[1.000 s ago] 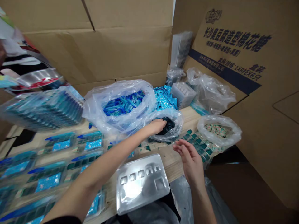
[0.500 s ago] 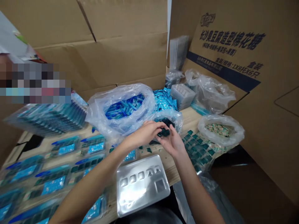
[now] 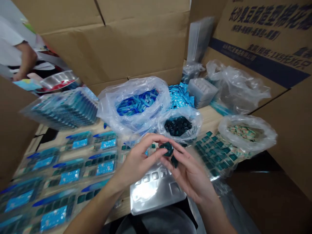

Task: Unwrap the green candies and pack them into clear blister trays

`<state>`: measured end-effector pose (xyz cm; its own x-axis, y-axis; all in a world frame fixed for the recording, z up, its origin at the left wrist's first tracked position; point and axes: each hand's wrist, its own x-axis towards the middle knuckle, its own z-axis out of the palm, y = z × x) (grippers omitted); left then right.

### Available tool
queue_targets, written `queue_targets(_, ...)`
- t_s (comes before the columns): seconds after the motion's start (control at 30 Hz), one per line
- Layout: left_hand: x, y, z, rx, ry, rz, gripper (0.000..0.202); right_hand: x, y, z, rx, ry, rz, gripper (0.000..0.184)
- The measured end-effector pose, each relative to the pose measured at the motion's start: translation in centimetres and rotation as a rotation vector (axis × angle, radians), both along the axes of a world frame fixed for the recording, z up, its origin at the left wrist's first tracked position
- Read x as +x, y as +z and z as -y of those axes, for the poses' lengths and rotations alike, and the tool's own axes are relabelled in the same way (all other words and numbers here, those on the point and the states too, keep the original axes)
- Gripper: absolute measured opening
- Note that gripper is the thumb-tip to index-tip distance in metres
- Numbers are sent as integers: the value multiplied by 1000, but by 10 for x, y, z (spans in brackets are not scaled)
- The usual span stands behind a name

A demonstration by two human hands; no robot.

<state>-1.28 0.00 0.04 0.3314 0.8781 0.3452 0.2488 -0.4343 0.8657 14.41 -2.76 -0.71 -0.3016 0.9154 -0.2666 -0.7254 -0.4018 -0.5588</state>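
Observation:
My left hand [image 3: 143, 156] pinches a dark green square piece [image 3: 168, 149] between thumb and fingers. Close against it, my right hand [image 3: 187, 170] is closed on another dark green piece [image 3: 174, 161]; the exact number of pieces is hidden by the fingers. Below both hands lies a clear plastic blister tray [image 3: 156, 198], with a row of small square hollows and one larger square. Just beyond the hands stands an open plastic bag [image 3: 197, 117] filled with dark pieces [image 3: 177, 125].
Filled trays [image 3: 69, 177] with blue sachets cover the left, near stacked trays [image 3: 60, 110]. Behind are a bag of blue sticks [image 3: 138, 102], blue sachets [image 3: 181, 94] and cardboard [image 3: 141, 42]. To the right lie green squares [image 3: 214, 152] and a bag of small packets [image 3: 243, 132].
Both hands have come back from the bag of dark pieces to above the blister tray, dark pieces between the fingers. The view has shifted, and a person's arm shows at the far left.

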Motion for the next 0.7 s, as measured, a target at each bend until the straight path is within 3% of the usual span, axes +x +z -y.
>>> queue_targets(0.17,-16,-3,27,-35,50,52,28,-17,-8,17,93,37,112,28)
queue_targets(0.43,-35,-2,62,-51,108,70,26,-16,1,31,403,-18,674,28)
queue_targets(0.57,-31,-8,70,-172,103,187,23,-17,4,37,402,-12,660,35)
queue_targets(0.7,-29,-12,72,-433,72,468,4,-19,3,39,403,55,564,23)
